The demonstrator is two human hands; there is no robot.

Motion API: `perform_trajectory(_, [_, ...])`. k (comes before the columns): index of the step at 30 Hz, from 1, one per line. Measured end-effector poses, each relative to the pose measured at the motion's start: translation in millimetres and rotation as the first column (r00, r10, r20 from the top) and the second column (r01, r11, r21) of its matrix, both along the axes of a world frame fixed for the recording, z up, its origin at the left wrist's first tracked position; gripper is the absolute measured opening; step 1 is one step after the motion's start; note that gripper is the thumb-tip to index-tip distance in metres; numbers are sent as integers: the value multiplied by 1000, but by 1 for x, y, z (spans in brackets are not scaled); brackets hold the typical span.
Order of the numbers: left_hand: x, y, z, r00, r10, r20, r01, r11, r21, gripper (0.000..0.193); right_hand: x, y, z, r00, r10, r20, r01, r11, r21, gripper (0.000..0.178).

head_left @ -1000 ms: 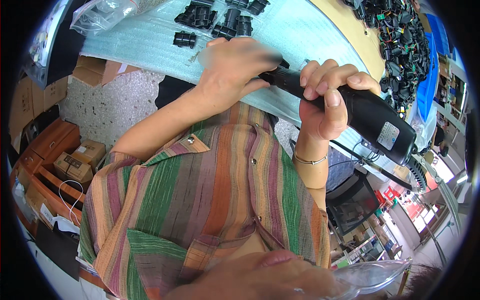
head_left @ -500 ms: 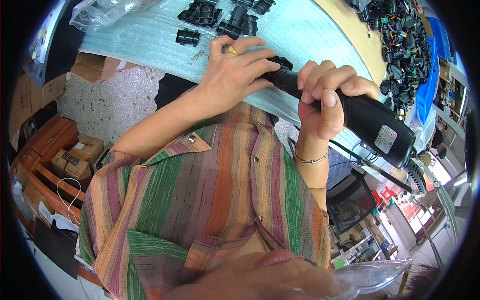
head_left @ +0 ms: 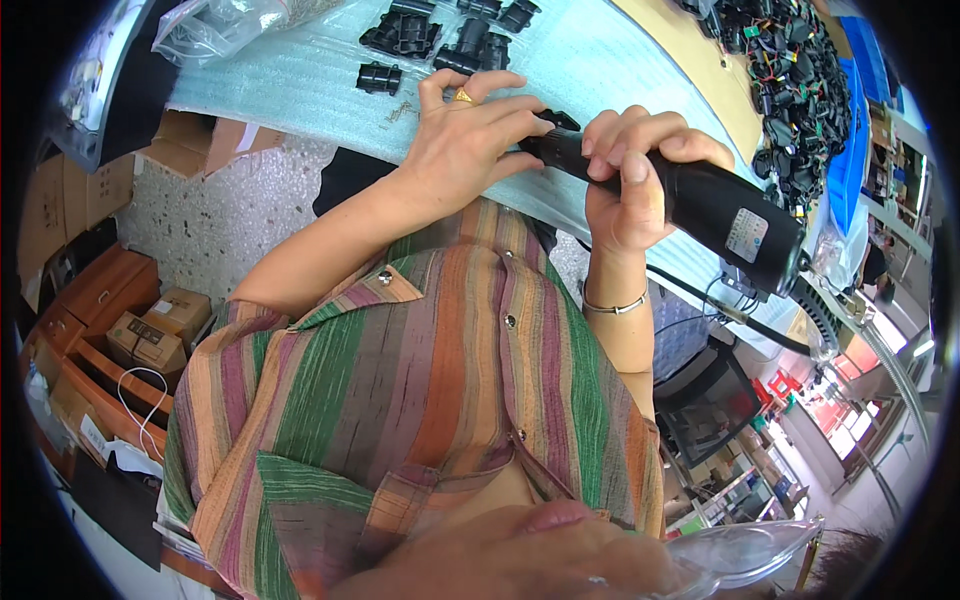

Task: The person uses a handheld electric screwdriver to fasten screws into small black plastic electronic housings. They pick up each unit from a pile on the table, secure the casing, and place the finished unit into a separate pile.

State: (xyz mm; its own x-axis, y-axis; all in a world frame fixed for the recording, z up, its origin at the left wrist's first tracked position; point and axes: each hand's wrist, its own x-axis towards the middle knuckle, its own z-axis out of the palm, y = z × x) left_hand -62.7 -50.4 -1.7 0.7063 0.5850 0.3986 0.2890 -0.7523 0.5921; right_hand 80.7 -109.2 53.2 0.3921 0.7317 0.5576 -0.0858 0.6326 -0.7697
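My right hand (head_left: 640, 170) is wrapped round a black electric screwdriver (head_left: 735, 220), which lies tilted with its narrow end toward my left hand. A cable runs from its thick rear end. My left hand (head_left: 465, 145), with a gold ring, has its thumb and fingertips closed on a small black plastic part (head_left: 560, 120) above the table's front edge. The screwdriver's tip meets that part, though the contact itself is hidden by my fingers. Beyond my left hand, several similar black plastic parts (head_left: 400, 35) lie in a loose group.
Pale foam sheeting (head_left: 290, 85) covers the table. A clear plastic bag (head_left: 205, 30) lies at the far left. Wired black components (head_left: 800, 100) are heaped at the right beside a blue tray edge (head_left: 848, 150). Cardboard boxes (head_left: 145, 340) stand low at the left; an office chair (head_left: 710, 400) is at the right.
The screwdriver and my right hand have shifted a little left and toward the far side. My left hand has stayed nearly in place on the black part.
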Motion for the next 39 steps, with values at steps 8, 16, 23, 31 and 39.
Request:
perform_trajectory(8, [17,15,41,957,-274,-97,254,951,-177,33,77,-81,23,927,-375,-23,373,926,-56,45])
perform_trajectory(16, [178,77,142,916,-394,75,393,843,-367,53,162,-170,2,412,-904,118,900,383,-210,45])
perform_trajectory(23, [374,161,157,780,-198,594,405,883,-237,34,179,-199,-8,268,-874,405,958,195,-212,51])
perform_trajectory(31, [499,177,132,904,86,418,116,893,-435,62,163,-214,-19,166,-957,238,932,74,-354,48])
perform_trajectory(39, [367,131,121,825,-403,395,537,777,-328,48,127,-187,-61,394,-915,90,914,380,-138,14])
